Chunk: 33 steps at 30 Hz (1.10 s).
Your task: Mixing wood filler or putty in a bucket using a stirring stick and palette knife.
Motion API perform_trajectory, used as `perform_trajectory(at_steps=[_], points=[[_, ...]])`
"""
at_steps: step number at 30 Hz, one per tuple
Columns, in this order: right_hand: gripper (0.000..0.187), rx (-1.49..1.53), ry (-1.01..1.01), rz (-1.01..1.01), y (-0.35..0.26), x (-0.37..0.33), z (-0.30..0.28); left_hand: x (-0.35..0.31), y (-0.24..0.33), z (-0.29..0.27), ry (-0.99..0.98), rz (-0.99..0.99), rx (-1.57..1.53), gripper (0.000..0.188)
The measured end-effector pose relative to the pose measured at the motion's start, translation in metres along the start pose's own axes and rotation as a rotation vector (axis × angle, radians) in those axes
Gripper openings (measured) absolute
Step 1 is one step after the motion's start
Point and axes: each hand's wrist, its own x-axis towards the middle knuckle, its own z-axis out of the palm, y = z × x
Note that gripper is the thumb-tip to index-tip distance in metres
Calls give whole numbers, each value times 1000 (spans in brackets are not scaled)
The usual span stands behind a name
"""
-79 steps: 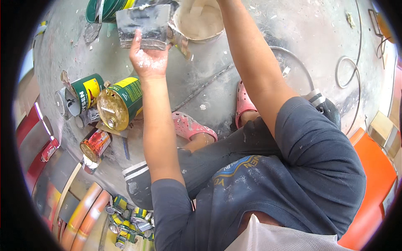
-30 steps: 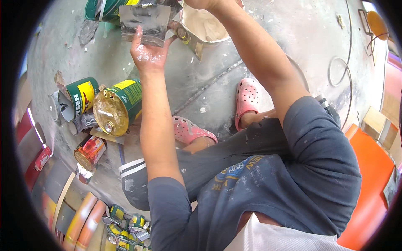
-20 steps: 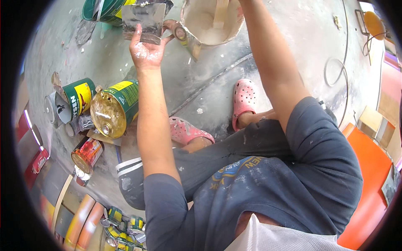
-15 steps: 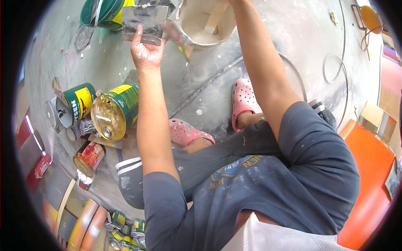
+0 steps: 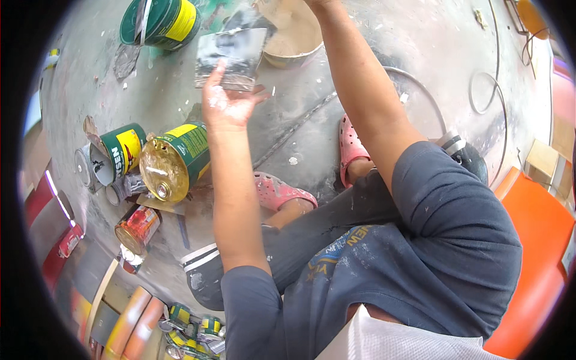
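My left hand [image 5: 230, 107], palm up and smeared with white, grips the lower edge of a flat grey plate [image 5: 231, 60]. Pale, wet-looking paste covers part of the plate's face. Just beyond it is a dark, blurred flat piece [image 5: 255, 23] that I cannot make out. A round bucket [image 5: 294, 62] of beige paste stands right beside these, its far part cut off by the upper edge. My right arm reaches up past the bucket. Only a bit of my right hand [image 5: 321, 2] shows at the upper edge, with its fingers out of view.
A green bucket [image 5: 159, 25] stands at the far left. Several cans lie left of my legs, among them a gold-bottomed can [image 5: 163, 171] and a red can [image 5: 138, 228]. A cable [image 5: 498, 90] curves over the stained floor at right. Pink clogs [image 5: 282, 191] are on my feet.
My left hand and the plate have moved right and toward me, and the plate has tilted. My right hand has slid left along the upper edge. The wooden stick in the bucket no longer shows.
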Motion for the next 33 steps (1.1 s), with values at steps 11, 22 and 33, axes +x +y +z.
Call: perform_trajectory(at_steps=[11,22,33], points=[[61,-161,385,652,-24,31,-40,16,0,2,-66,219,-54,44],[56,102,179,109,-13,6,8,63,95,0,25,282,-65,48],[54,-54,-59,356,-56,17,38,39,87,8,125,390,-167,46]])
